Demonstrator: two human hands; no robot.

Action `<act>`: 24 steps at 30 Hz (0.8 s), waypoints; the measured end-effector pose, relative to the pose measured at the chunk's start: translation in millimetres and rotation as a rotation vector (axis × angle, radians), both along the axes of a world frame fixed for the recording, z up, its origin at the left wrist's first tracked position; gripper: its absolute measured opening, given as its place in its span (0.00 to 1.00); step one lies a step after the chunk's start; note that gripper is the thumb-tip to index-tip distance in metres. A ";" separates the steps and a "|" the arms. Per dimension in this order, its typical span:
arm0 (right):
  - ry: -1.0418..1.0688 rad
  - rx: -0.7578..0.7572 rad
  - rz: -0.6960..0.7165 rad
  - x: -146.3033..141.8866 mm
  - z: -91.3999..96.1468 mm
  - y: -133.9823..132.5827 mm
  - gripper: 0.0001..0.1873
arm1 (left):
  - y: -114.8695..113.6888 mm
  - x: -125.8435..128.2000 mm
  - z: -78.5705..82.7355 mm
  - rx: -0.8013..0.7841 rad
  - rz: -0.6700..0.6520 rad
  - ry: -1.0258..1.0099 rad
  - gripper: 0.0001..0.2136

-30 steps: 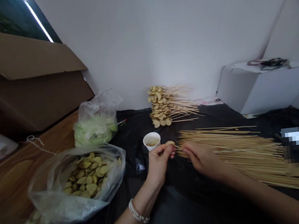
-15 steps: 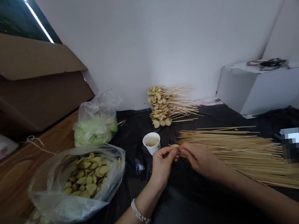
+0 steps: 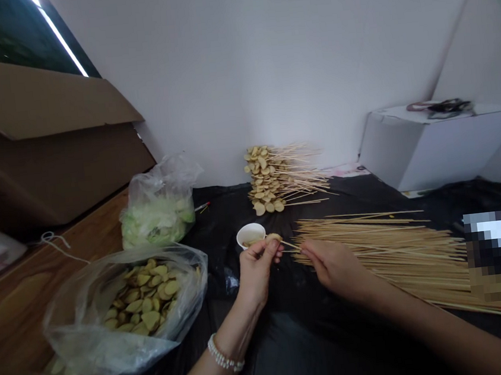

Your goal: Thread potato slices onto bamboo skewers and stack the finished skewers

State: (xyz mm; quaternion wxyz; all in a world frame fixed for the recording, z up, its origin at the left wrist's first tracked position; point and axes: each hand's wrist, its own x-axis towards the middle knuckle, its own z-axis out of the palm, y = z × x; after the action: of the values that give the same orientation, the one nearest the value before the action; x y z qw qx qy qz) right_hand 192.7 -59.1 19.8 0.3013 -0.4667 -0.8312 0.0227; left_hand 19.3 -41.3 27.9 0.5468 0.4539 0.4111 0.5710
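Note:
My left hand (image 3: 258, 268) pinches a pale yellow potato slice (image 3: 274, 237) beside a white paper cup (image 3: 250, 234). A thin wooden skewer (image 3: 290, 244) runs from that slice to my right hand (image 3: 332, 264), whose fingers are closed on it. Whether the tip comes out beyond the slice is hidden by my left fingers. Under and beyond my right hand spreads a pile of bare skewers (image 3: 401, 261). Further back, skewered slices (image 3: 264, 180) lie stacked with their sticks pointing right.
At left stands an open plastic bag (image 3: 79, 343) of loose slices (image 3: 148, 296), with a bag of pale green vegetable (image 3: 159, 218) behind it. A cardboard box (image 3: 60, 165) is at far left, a white box (image 3: 425, 145) at right. Black plastic sheeting (image 3: 293, 338) covers the surface.
My left hand has moved left with the slice, away from my right hand. A length of skewer now shows between the two hands. The view has shifted slightly.

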 end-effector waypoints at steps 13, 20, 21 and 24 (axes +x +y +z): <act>0.054 -0.013 0.032 -3.0 -2.9 1.9 0.14 | -6.9 10.3 -2.5 0.023 -0.162 0.168 0.12; 0.098 -0.016 -0.031 0.9 -0.2 2.6 0.15 | 0.4 -17.5 15.4 0.285 0.288 0.442 0.17; 0.096 -0.019 -0.029 1.1 -0.7 2.8 0.15 | 3.5 -23.5 17.7 0.322 0.352 0.473 0.15; 0.062 -0.020 -0.014 0.5 -3.7 3.4 0.14 | 17.0 -39.4 17.6 0.387 0.467 0.568 0.11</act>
State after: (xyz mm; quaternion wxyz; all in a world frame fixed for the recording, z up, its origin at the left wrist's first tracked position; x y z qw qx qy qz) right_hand 193.2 -55.6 16.1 0.3224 -0.4747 -0.8178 0.0436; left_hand -20.1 -24.3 45.5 0.1719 0.5823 0.5226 0.5986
